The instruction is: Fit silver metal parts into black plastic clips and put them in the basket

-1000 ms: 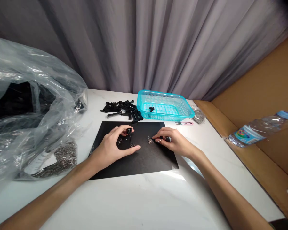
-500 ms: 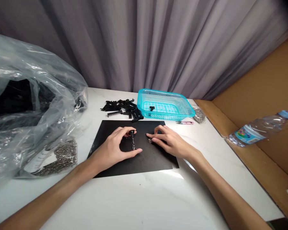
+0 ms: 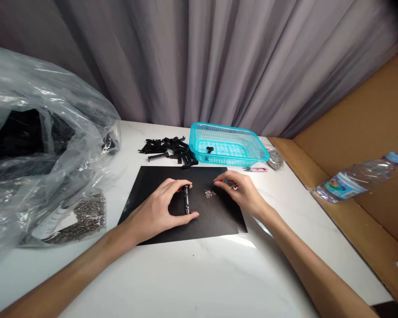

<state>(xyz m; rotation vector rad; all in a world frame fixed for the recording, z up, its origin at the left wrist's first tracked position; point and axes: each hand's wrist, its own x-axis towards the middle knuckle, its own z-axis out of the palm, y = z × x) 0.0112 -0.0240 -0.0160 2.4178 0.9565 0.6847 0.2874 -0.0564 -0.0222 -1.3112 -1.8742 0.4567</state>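
Over black mat, left hand wide — pinching black part, right hand round metal tool

Beyond the grip, a grey curtain, hanging in long folds across the back, down to the far edge of a white table. Around the grip, that same tabletop, smooth, with faint grey veins like marble. Well right of the grip, brown cardboard: an upright panel and a flat strip along the table. Pale light, shining softly off the table nearer than the grip.
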